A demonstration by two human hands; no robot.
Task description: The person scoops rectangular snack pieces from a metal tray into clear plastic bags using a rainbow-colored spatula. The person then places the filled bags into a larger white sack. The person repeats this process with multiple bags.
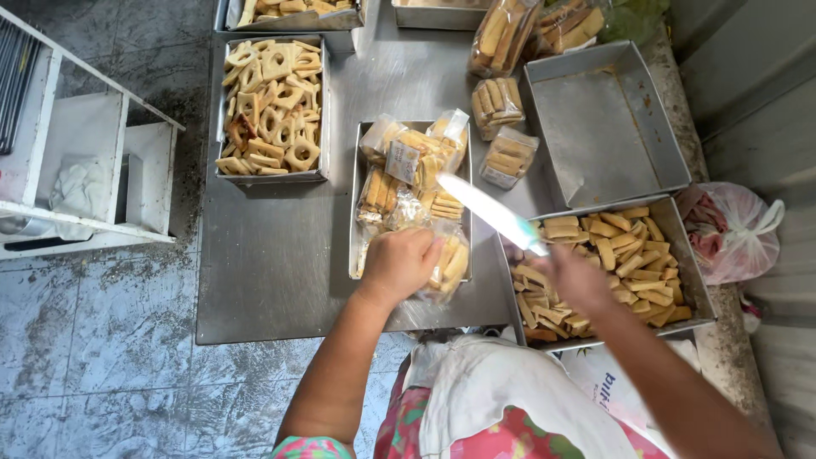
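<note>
Left hand [399, 263] fingers pinch a clear biscuit bag [442, 272]; right hand [574, 276] grips a knife [493, 214] over a biscuit-filled tray [680, 246].

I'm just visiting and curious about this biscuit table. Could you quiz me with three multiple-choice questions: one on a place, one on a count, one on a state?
1. Where is the left hand?
A. on a clear bag of biscuits
B. in the ring-biscuit tray
C. on the floor

2. How many small sealed packs lie loose left of the bare tray?
A. none
B. two
C. five

3. What does the right hand hold?
A. nothing
B. a long flat blade
C. a spoon

Answers: 1 A, hand rests on it; 2 B, two lie there; 3 B, blade sticks out.
</note>
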